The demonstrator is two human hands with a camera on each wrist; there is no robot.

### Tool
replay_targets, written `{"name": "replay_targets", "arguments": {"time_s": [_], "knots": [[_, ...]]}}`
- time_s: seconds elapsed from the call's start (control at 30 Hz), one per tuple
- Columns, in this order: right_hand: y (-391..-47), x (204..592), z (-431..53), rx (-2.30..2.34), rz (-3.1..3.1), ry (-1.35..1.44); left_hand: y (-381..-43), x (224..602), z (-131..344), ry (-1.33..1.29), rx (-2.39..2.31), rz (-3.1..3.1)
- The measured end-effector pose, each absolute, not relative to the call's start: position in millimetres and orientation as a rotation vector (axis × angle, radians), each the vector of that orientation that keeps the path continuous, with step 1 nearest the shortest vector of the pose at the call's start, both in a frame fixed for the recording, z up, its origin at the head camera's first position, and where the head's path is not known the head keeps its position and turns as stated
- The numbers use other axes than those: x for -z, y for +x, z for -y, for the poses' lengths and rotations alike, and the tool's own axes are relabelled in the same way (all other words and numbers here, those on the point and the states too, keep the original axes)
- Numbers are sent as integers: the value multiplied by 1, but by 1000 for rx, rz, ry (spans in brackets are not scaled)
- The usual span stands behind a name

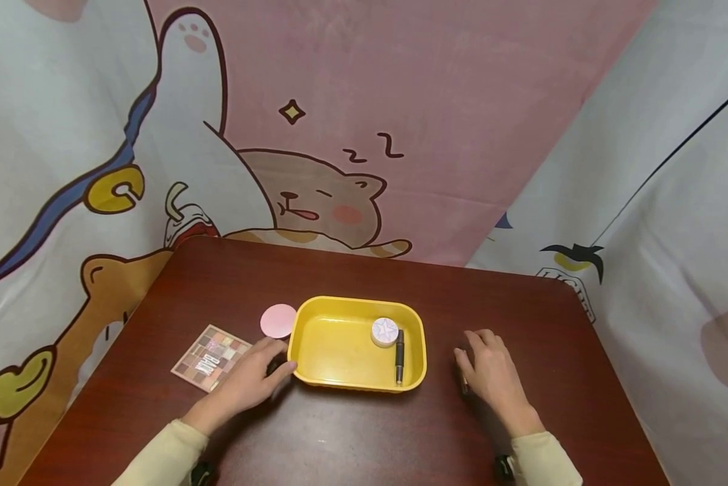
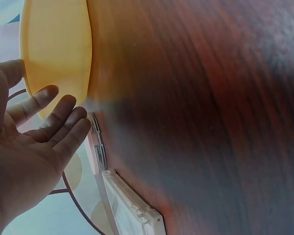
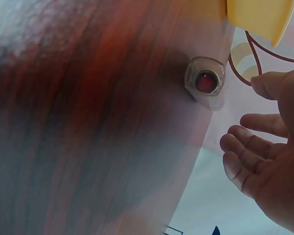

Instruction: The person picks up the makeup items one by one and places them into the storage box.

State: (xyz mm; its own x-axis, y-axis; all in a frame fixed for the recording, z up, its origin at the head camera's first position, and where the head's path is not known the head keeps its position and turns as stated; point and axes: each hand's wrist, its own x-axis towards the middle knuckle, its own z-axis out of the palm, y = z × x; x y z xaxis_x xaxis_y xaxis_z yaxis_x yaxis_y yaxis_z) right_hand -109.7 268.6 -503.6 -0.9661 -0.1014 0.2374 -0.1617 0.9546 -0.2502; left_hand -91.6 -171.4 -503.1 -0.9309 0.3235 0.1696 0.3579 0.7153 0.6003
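Observation:
A yellow tray (image 1: 339,354) stands mid-table, holding a round white box with a star on its lid (image 1: 384,332) and a black pen-like stick (image 1: 399,358). My left hand (image 1: 248,379) is at the tray's left side, fingers loosely extended and thumb tip right at the rim. Close by it lie an eyeshadow palette (image 1: 202,358), partly overlapped by the hand, and a round pink compact (image 1: 278,320). To the right of the tray my right hand (image 1: 491,371) is relaxed and holds nothing. Beside its thumb sits a small clear container with a dark red centre (image 3: 206,82), mostly hidden in the head view.
The dark brown wooden table (image 1: 351,439) reflects light near its front. A curtain with cartoon animals (image 1: 430,135) hangs behind the table and along both sides. Dark bands show at both wrists, by the cream sleeves (image 1: 546,459).

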Motion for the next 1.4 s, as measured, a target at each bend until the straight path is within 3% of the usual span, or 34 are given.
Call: {"name": "replay_targets", "arguments": {"time_s": [1.4], "knots": [[-100, 518, -275, -476, 2989, 229, -93, 507, 174, -603, 1008, 2832]]}}
